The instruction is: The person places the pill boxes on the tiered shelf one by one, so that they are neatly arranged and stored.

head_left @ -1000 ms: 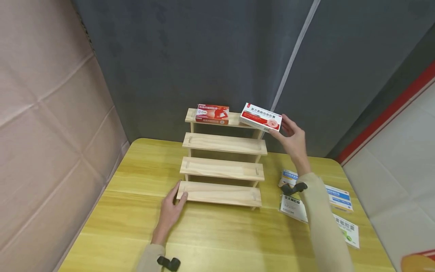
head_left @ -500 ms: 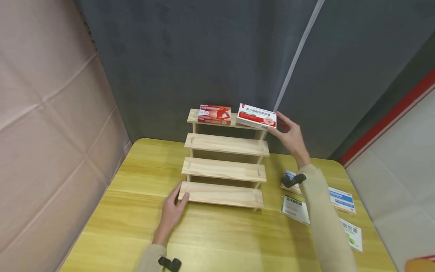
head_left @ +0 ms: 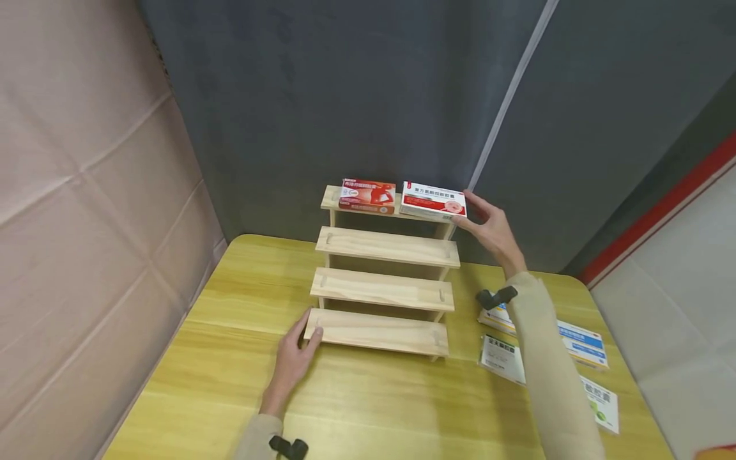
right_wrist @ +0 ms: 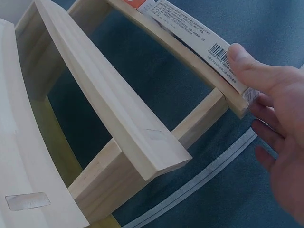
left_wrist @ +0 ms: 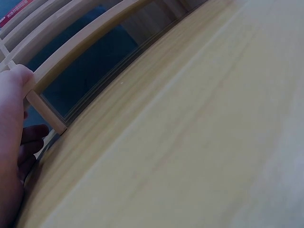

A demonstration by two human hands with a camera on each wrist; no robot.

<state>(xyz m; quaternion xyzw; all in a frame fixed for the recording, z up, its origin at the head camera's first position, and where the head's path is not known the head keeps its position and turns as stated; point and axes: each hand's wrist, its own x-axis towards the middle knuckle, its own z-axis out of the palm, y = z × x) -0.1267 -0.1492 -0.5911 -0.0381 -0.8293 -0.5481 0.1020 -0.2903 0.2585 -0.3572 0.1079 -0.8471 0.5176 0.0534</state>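
Note:
A stepped wooden display rack (head_left: pixel 386 246) stands on the table. My left hand (head_left: pixel 294 358) grips the left end of its lowest step, thumb on top and fingers around the side; the left wrist view shows the thumb (left_wrist: pixel 21 73) over the step's edge. On the top step, a white-and-red medicine box (head_left: pixel 434 200) lies at the right. My right hand (head_left: pixel 493 233) pinches its right end, thumb in front and fingers behind. In the right wrist view the thumb (right_wrist: pixel 244 59) presses beside the barcode. A red medicine box (head_left: pixel 367 195) lies just left of it.
To the right of the rack, several medicine boxes lie on the table: a blue-and-white box (head_left: pixel 582 345), a white box with dark print (head_left: pixel 501 359) and a white-and-green box (head_left: pixel 600 406). My right sleeve partly covers them. A dark curtain (head_left: pixel 345 96) hangs behind.
The white-and-red box has come down and left in my right hand, from tilted to lying level on the top step. My left hand stays on the rack; the view has shifted slightly.

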